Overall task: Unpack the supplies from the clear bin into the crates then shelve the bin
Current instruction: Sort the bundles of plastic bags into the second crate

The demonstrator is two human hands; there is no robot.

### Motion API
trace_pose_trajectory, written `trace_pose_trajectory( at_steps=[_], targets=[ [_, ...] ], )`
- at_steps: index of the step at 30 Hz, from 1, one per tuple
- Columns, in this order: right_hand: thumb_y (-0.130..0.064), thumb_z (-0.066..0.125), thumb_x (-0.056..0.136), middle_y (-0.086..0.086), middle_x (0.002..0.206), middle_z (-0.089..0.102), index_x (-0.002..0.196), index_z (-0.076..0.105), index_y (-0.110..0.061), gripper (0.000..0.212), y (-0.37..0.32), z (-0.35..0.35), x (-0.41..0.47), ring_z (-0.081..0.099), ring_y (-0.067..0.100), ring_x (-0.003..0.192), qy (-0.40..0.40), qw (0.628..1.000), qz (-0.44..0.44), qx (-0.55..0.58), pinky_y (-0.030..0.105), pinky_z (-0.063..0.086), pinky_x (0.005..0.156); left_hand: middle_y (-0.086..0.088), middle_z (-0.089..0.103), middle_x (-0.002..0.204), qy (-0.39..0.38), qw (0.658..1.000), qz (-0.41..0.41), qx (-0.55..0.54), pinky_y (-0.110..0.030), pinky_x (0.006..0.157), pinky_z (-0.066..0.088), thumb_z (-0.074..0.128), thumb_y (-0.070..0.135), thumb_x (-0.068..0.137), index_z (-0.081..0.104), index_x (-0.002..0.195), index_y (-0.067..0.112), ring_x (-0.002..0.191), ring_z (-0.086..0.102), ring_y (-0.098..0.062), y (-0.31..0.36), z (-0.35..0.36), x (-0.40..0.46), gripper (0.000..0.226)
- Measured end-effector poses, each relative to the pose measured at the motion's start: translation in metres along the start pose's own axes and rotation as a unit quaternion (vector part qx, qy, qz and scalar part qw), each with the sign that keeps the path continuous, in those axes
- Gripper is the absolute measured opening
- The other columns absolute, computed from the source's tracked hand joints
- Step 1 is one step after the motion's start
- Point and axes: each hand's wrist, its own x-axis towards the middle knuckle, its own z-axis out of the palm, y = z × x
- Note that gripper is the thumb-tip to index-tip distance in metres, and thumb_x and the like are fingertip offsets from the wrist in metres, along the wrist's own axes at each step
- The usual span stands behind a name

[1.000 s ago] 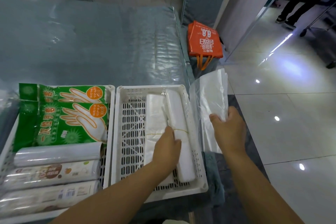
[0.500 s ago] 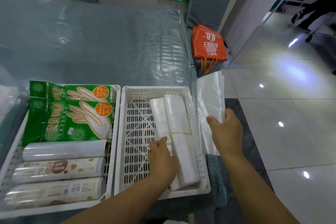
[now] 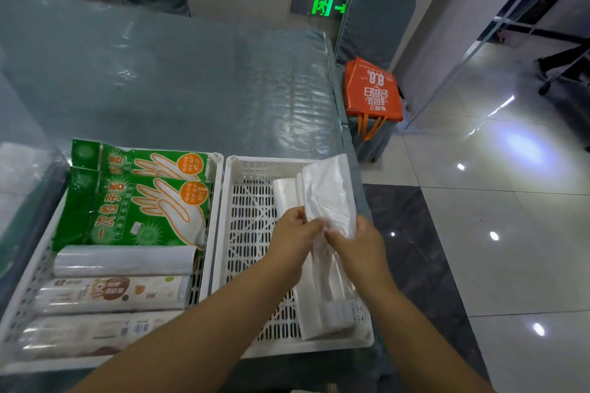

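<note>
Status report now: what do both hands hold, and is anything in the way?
Left hand and right hand both grip the plastic bag pack over the right crate. Bundle of bags lies beneath. No obstruction seen.

Pretty dim, bluish indoor light, ceiling lamps glaring off the glossy floor tiles (image 3: 510, 233), wide-angle bending at the edges, slight softness overall.

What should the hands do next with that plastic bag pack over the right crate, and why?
Probably lower the white plastic bag pack flat beside the banded roll of clear bags and release. Both the left hand and right hand pinch it above the white slotted right crate, and it is not yet lying flat there.
</note>
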Motion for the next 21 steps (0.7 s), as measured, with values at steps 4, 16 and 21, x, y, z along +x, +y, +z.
trace_pose_trajectory(
  at_steps=[4, 16, 21],
  targets=[
    [-0.047, 0.061, 0.079, -0.007, 0.083, 0.058, 0.087, 0.051, -0.023, 0.027, 0.007, 0.009, -0.004, 0.057, 0.009, 0.072, -0.025, 0.988, -0.021, -0.153, 0.032, 0.048, 0.062, -0.016, 0.069, 0.094, 0.036, 0.999, -0.027, 0.02, -0.039, 0.075, 0.057, 0.066, 0.004, 0.078, 0.06, 0.098, 0.004, 0.083, 0.068, -0.028, -0.011, -0.007, 0.001, 0.021],
    [-0.026, 0.055, 0.091, -0.002, 0.126, 0.052, 0.121, 0.051, -0.023, 0.031, 0.025, 0.018, -0.006, 0.048, 0.014, 0.114, 0.014, 0.948, -0.095, -0.303, 0.025, 0.039, 0.091, -0.007, 0.064, 0.084, 0.081, 0.973, 0.022, 0.215, -0.033, 0.067, 0.053, 0.064, 0.011, 0.075, 0.059, 0.089, 0.011, 0.076, 0.063, -0.02, -0.022, -0.003, 0.019, 0.014],
    [-0.021, 0.056, 0.09, -0.003, 0.121, 0.056, 0.116, 0.054, -0.023, 0.026, 0.027, 0.015, -0.005, 0.05, 0.013, 0.11, 0.007, 0.947, -0.12, -0.299, 0.022, 0.04, 0.087, -0.001, 0.064, 0.084, 0.056, 0.98, 0.035, 0.19, -0.029, 0.07, 0.053, 0.065, 0.012, 0.078, 0.062, 0.098, 0.015, 0.075, 0.062, -0.015, -0.025, -0.018, 0.014, 0.02]
  ],
)
